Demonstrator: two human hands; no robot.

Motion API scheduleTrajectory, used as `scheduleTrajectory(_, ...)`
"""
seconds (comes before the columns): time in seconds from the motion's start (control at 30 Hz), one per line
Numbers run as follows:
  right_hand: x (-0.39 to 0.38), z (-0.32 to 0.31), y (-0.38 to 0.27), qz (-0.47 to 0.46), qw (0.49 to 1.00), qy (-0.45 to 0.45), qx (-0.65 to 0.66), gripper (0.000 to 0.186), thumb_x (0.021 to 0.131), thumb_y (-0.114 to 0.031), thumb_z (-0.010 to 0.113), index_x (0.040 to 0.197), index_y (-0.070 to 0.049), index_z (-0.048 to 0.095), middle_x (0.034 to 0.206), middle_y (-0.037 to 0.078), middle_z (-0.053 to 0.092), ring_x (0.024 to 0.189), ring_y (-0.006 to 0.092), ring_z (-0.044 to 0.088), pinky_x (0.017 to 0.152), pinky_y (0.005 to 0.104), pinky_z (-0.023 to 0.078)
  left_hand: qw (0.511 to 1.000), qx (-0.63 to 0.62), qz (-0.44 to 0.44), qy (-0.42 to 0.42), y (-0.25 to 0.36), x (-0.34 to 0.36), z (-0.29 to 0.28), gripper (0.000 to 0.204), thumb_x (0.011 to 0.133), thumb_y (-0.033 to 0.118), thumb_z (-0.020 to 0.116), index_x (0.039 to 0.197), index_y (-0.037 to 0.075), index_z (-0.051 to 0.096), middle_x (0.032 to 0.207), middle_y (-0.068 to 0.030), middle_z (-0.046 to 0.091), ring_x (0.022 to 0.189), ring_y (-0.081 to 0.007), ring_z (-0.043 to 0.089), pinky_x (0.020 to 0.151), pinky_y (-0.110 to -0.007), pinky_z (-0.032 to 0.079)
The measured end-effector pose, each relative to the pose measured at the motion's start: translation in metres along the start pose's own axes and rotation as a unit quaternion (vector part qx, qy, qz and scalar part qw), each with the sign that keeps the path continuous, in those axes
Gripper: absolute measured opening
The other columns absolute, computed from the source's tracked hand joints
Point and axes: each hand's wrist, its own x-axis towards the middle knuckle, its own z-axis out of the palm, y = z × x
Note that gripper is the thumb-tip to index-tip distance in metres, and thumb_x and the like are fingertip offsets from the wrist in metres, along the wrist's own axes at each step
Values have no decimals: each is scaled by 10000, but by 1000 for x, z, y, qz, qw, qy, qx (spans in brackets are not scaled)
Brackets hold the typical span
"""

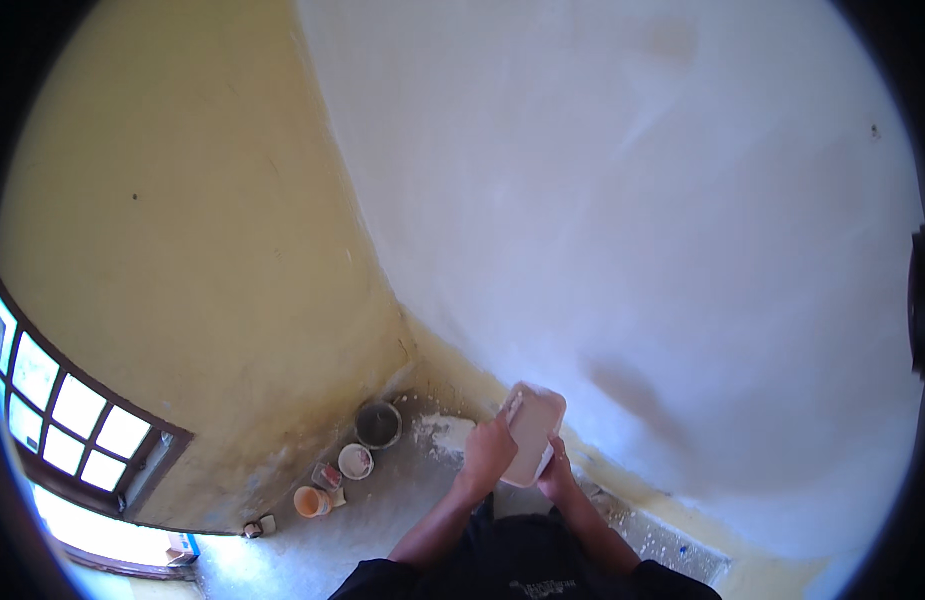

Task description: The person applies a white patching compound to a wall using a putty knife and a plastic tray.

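In front of my body is a pale pink rectangular tray [539, 425] with rounded corners, tilted, its inside facing up toward me. My right hand [558, 478] grips its lower right edge, and a white patch shows beside the fingers. My left hand [491, 455] is closed at the tray's left side. A whitish strip lies along that edge, just beyond the fingers; whether my left hand holds a tool or the rim itself I cannot make out.
A white-coated wall [623, 200] rises close ahead, meeting a yellow wall [203, 200] at the left corner. On the floor stand a dark bucket [379, 425], a white bucket [356, 462] and an orange container [311, 502]. White spills [448, 433] mark the floor. A barred window [68, 420] is at left.
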Motion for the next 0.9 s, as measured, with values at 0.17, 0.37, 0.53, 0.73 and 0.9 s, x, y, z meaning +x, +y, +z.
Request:
scheduleTrajectory(0.17,-17,39,-10,-7,1000,14,2,501,966,-370,546,1382,-149,377,1304,59,513,1217,214,515,994,407,445,998,-59,-27,15,6,-2,-37,271,831,89,540,1066,29,660,774,-271,647,731,-458,636,706,-529,521)
scheduleTrajectory(0.37,19,45,24,-12,1000,-14,3,505,982,-368,523,1399,-135,357,1300,64,513,1208,206,521,1001,391,439,992,-124,-4,26,-39,-4,-12,277,839,74,512,1068,-9,643,808,-281,654,771,-460,648,723,-542,519)
scheduleTrajectory(0.53,36,38,20,-4,1000,4,-6,480,979,-464,484,1337,-144,484,1248,54,586,1151,201,572,972,390,471,970,-238,-19,39,-51,17,2,239,849,30,555,1064,-35,637,834,-269,660,789,-402,678,699,-443,527)
scheduleTrajectory(0.73,51,29,7,-12,997,-70,12,525,987,-481,461,1352,-104,464,1269,71,573,1154,201,569,964,391,484,910,-409,-64,13,-90,46,-1,227,890,-1,554,1102,-60,612,894,-175,701,816,-231,694,749,-324,528)
scheduleTrajectory(0.9,50,30,3,-69,997,6,24,561,993,-470,459,1390,-75,423,1308,91,556,1178,225,559,985,403,482,752,-646,-91,-93,-107,54,4,332,915,-24,517,1244,-65,522,1086,-108,666,937,-203,668,823,-294,531)
